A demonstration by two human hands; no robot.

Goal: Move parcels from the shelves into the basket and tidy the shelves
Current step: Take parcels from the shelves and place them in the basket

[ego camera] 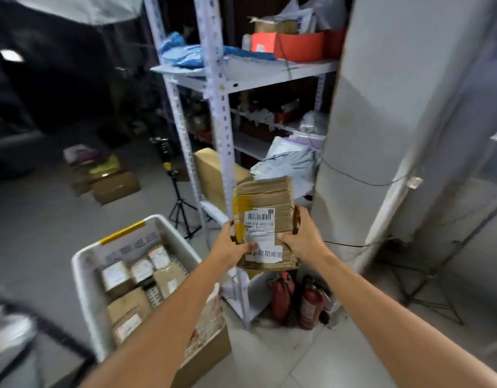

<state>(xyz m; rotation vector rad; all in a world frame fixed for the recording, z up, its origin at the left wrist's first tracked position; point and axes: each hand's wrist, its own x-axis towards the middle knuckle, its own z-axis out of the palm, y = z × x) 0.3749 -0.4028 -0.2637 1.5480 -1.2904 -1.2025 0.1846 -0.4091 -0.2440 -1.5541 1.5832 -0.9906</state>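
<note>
Now | left hand (231, 247), right hand (301, 238): grip clamped on parcel (267, 204) | basket (81, 264) nearby

Center of frame: taped cardboard parcel (265, 203) w/ barcode label (259, 223) is gripped by left hand (232, 245) & right hand (301, 238), in front of white shelves (269, 77). White basket (83, 275) w/ boxes (128, 305) is seen lower left; red extinguishers (282, 298) are seen below parcel.

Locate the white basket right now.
Head view, lower left: the white basket stands on the floor, left of the shelf unit and down-left of the held parcel, already partly filled with boxes.
</note>
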